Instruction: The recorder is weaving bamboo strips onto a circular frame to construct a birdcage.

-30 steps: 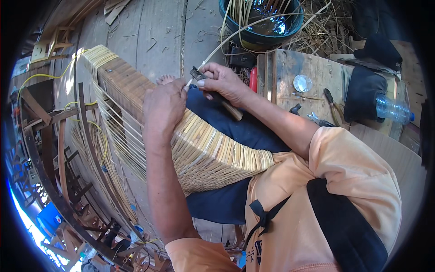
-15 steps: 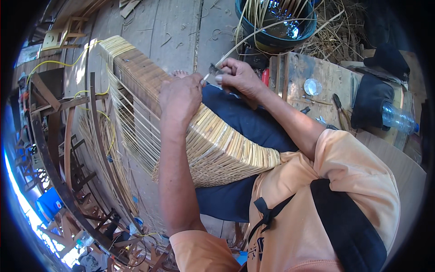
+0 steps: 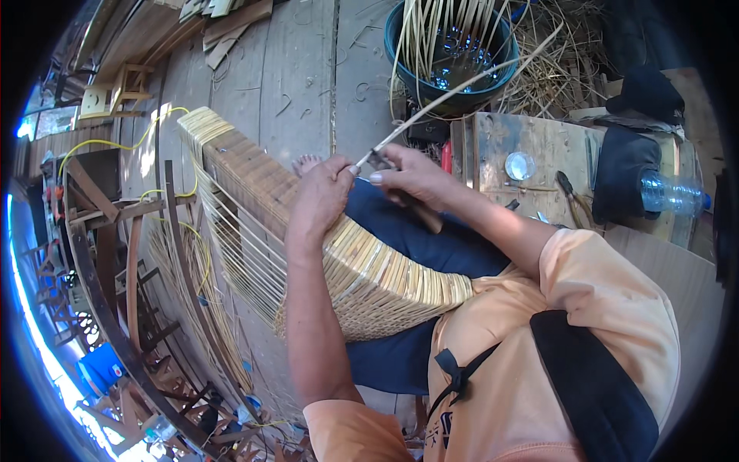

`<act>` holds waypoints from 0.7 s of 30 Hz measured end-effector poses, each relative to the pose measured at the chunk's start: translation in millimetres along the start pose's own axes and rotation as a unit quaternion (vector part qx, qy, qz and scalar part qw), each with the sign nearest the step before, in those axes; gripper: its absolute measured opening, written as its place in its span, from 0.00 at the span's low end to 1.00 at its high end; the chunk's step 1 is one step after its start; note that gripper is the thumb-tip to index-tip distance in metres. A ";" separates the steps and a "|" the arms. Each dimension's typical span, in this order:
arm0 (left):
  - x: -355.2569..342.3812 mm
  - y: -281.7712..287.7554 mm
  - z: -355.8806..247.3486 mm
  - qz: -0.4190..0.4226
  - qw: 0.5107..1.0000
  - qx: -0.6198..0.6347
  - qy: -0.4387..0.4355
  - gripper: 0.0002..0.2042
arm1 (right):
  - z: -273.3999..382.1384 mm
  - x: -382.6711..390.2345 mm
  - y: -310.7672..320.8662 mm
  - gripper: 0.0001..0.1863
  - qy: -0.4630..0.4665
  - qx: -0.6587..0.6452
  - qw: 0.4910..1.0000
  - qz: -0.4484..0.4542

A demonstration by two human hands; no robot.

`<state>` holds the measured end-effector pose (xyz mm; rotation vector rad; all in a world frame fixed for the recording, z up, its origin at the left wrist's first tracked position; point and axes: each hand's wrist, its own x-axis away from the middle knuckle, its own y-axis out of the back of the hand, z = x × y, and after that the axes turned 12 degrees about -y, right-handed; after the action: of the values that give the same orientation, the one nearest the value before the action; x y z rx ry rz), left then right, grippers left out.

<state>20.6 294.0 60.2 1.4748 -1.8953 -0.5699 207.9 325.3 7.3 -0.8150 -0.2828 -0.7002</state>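
Observation:
My left hand (image 3: 319, 196) is closed, pinching the near end of a pale rattan strip (image 3: 454, 91) that slants up to the right past the bucket. In my closed right hand (image 3: 419, 177) is a knife (image 3: 428, 218); its wooden handle sticks out below the palm and its dark blade meets the strip close to my left fingers. Across my lap lies a wooden frame (image 3: 258, 175) wrapped and partly woven with rattan (image 3: 385, 266). Loose parallel strands run along its left side. My left wrist rests over the frame, hiding part of it.
A dark bucket (image 3: 394, 58) of water holds rattan strips, with scraps (image 3: 554, 69) heaped beside it. On the wooden box at right are a clear round container (image 3: 519, 165), pliers (image 3: 571, 196) and a plastic bottle (image 3: 673, 194). Curved wooden frames (image 3: 123, 346) stand at left.
The strip now lies straighter and steeper. The blade has come onto it just beyond my left fingers, and the knife's handle shows more clearly. The whole view has shifted slightly.

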 end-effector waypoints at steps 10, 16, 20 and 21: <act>0.2 6.3 -7.5 -0.002 0.996 0.070 0.051 0.11 | 6.8 -12.2 -14.2 0.10 -0.008 -0.096 0.995 0.006; 0.3 11.9 -9.1 0.015 0.993 0.100 0.067 0.08 | 33.8 -3.0 56.2 0.11 -0.001 -0.040 0.995 -0.097; 6.7 7.1 -16.8 -0.019 0.985 0.141 0.097 0.10 | 26.1 38.7 52.3 0.07 -0.033 0.010 0.999 -0.038; 7.0 6.5 -16.0 -0.022 0.985 0.139 0.098 0.10 | 19.3 45.5 52.6 0.07 -0.052 0.009 0.998 -0.044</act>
<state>26.8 289.9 77.4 1.6846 -1.8445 -0.1747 277.4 344.0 12.3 -0.8271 -0.4209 -0.7378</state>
